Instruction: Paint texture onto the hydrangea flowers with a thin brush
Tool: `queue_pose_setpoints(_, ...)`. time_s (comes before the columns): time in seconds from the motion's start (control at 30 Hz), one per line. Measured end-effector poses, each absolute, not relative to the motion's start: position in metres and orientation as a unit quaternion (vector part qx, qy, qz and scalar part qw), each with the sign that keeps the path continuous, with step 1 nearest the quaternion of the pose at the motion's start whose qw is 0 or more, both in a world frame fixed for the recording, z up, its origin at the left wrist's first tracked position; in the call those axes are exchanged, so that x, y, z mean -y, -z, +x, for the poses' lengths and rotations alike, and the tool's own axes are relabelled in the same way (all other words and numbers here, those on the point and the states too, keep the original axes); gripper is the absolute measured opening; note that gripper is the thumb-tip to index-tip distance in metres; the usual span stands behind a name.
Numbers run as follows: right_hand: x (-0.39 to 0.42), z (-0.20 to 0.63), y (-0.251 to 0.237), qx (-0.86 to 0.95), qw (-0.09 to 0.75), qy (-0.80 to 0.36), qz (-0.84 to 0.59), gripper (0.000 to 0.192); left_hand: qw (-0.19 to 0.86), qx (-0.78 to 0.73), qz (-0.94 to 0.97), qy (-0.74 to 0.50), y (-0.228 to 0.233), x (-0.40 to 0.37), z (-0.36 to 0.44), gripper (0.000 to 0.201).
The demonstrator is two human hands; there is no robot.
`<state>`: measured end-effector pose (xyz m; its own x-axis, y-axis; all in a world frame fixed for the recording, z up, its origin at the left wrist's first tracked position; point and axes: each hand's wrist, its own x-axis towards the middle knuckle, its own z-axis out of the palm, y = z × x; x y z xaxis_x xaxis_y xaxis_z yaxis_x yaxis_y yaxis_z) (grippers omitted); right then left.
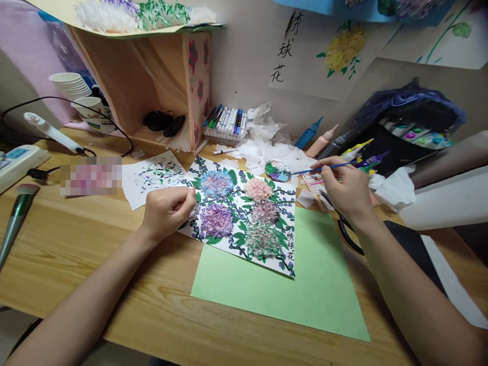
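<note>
My right hand point(346, 188) is closed on a thin blue paintbrush point(324, 166). The brush's tip reaches a small round palette point(277, 171) smeared with green, blue and purple paint. My left hand point(168, 211) is curled into a fist over the left edge of a flower painting point(239, 243); whether anything is inside the fist is hidden. Textured blooms in blue, purple, peach, dark pink and green cover the painting, with green leaves and small blue-purple dabs around them. Under its lower right part lies a light green sheet point(274, 300).
A paint-marked paper point(152, 178) lies left of the painting. Behind are crumpled tissues point(259, 155), a box of markers point(226, 124), paint tubes point(309, 133) and an open-fronted box point(129, 81). Black-handled scissors point(346, 236) lie under my right forearm. A makeup brush point(17, 218) is at left.
</note>
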<state>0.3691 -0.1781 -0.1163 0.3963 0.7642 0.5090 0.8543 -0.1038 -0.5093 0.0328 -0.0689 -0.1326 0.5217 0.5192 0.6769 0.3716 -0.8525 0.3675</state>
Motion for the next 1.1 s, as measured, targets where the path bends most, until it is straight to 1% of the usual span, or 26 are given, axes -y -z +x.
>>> queue_pose_setpoints(0.03, 0.179, 0.369, 0.113, 0.544, 0.393, 0.058, -0.739, 0.019, 0.085, -0.258, 0.866, -0.419, 0.132, 0.068, 0.033, 0.041)
queue_pose_setpoints(0.17, 0.188, 0.353, 0.097, 0.547, 0.464, 0.037, -0.696, 0.020, 0.076, -0.261, 0.860, -0.432, 0.130, 0.067, 0.032, 0.041)
queue_pose_setpoints(0.27, 0.198, 0.324, 0.088, 0.585, 0.476, -0.016, -0.657, 0.018, 0.075, -0.270, 0.855, -0.437, 0.129, 0.066, 0.031, 0.042)
queue_pose_setpoints(0.4, 0.215, 0.281, 0.091, 0.668, 0.471, -0.105, -0.567, 0.014, 0.076, -0.288, 0.850, -0.434, 0.130, 0.065, 0.031, 0.043)
queue_pose_setpoints(0.53, 0.225, 0.259, 0.109, 0.752, 0.438, -0.133, -0.474, 0.019, 0.079, -0.285, 0.852, -0.432, 0.131, 0.065, 0.031, 0.043)
queue_pose_setpoints(0.7, 0.228, 0.252, 0.128, 0.747, 0.465, -0.140, -0.455, 0.019, 0.088, -0.281, 0.854, -0.429, 0.132, 0.066, 0.032, 0.043)
queue_pose_setpoints(0.83, 0.228, 0.250, 0.134, 0.759, 0.450, -0.134, -0.452, 0.021, 0.093, -0.291, 0.852, -0.426, 0.131, 0.067, 0.032, 0.044)
queue_pose_setpoints(1.1, 0.226, 0.251, 0.134, 0.759, 0.449, -0.149, -0.448, 0.021, 0.093, -0.295, 0.853, -0.421, 0.130, 0.067, 0.032, 0.045)
